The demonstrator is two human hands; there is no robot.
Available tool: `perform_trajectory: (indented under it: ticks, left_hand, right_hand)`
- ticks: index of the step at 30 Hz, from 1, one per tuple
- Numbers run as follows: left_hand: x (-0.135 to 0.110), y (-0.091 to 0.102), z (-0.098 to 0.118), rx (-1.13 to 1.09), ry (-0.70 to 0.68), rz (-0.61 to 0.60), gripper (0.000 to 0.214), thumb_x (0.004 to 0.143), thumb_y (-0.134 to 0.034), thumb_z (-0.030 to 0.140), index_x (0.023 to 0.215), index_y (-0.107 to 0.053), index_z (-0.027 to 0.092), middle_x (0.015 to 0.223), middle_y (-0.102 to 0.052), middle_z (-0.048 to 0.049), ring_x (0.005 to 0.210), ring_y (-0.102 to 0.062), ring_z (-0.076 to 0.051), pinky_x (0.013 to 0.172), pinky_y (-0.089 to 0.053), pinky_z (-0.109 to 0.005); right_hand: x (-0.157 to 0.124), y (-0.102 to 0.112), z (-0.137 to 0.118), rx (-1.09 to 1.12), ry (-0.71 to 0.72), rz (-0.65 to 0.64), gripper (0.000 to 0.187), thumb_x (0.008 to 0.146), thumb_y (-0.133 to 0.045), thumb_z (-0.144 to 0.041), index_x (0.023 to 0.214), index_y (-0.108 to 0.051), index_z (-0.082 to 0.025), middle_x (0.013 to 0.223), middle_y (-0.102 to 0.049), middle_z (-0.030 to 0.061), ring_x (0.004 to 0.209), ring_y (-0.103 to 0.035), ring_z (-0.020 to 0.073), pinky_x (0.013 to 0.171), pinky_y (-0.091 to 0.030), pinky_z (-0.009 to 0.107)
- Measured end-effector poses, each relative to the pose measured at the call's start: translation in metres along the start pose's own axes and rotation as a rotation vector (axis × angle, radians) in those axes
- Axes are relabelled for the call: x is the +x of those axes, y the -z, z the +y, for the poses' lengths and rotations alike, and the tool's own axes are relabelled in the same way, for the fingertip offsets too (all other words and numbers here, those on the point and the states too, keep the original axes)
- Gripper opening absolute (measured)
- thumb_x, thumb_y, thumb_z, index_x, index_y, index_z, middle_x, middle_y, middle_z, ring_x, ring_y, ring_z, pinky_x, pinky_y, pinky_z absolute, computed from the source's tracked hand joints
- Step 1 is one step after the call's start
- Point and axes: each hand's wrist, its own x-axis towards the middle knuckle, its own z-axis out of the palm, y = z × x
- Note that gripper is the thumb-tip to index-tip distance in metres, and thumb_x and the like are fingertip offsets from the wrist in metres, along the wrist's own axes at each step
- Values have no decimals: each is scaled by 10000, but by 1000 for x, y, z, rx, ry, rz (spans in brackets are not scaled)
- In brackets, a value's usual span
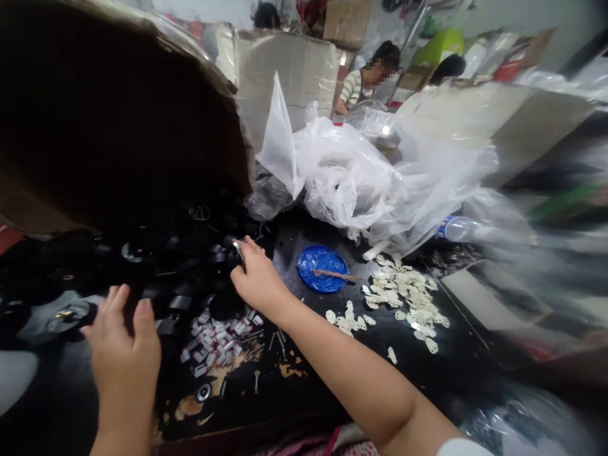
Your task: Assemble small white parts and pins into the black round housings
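Observation:
My left hand point(124, 345) reaches into a heap of black plastic parts point(166, 259) at the left of the dark table point(308, 380); its fingers are curled over the parts and their tips are hidden. My right hand point(256, 275) is further in, at the heap's right edge, with fingers pinched on a small grey part point(237, 249). A pile of small white-and-red pieces point(221, 339) lies between my two hands. Loose metal pins point(278, 342) lie just beyond it.
A blue dish point(323, 269) with a thin stick across it sits right of my right hand. Pale flat pieces point(403, 297) are scattered further right. Crumpled clear plastic bags point(370, 177) and cardboard boxes point(285, 69) stand behind. A person in a striped shirt point(354, 85) sits at the back.

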Motion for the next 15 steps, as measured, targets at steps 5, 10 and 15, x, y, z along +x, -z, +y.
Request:
perform_trajectory:
  ticks: [5,10,15]
  left_hand:
    - [-16,8,23,-113,-32,107,499,893,-466,376,1317,-515,117,1370,-527,-158,1318,-409,-257,1115,-236,-407]
    - [-53,10,68,-351,49,-85,389,891,-486,342,1261,-569,254,1316,-589,-28,1239,-502,-222,1068,-352,-370]
    - [-74,7,102,-575,134,-190,313,907,-470,324,1176,-609,247,1296,-600,-30,1254,-485,-213,1090,-325,-387]
  right_hand:
    - [-40,39,-5,928,-90,11,380,742,-513,-144,1111,-584,-200,1243,-605,52,1169,-574,199,1059,-408,399]
    - [-67,68,3,1475,-400,81,322,705,-492,-116,997,-607,-188,958,-702,9,955,-668,151,1014,-462,378]
    - [-76,74,-1,1601,-555,116,298,703,-467,-115,958,-593,-203,795,-683,-24,756,-666,110,975,-492,352]
